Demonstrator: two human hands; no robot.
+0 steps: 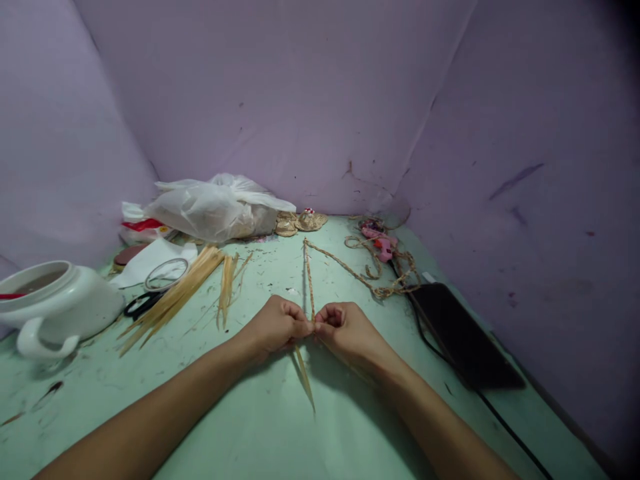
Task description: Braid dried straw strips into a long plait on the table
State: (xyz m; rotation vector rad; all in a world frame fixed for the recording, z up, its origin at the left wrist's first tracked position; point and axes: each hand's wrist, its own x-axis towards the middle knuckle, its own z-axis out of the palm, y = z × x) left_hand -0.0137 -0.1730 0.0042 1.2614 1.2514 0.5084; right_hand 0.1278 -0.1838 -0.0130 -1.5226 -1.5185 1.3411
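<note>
A thin braided straw cord [309, 283] runs from a bend near the back of the table down to my fingers. My left hand [280, 327] pinches its near end, fingers closed. Right beside it, my right hand [345, 328] pinches the same spot between thumb and forefinger. Loose, flat straw strands [303, 377] hang below the pinch toward me. Past the bend, the cord slants right into a loose tangle of braid [390, 290]. The fingertips hide the exact point where the strands cross.
On the left lie a bundle of dry straw strips [175, 297], black scissors [143, 305] and a white pot [75, 303]. A white plastic bag [215, 207] rests by the wall. At right are a pink glue gun [383, 243], a dark tablet-like slab [465, 337] and a black cable [510, 427].
</note>
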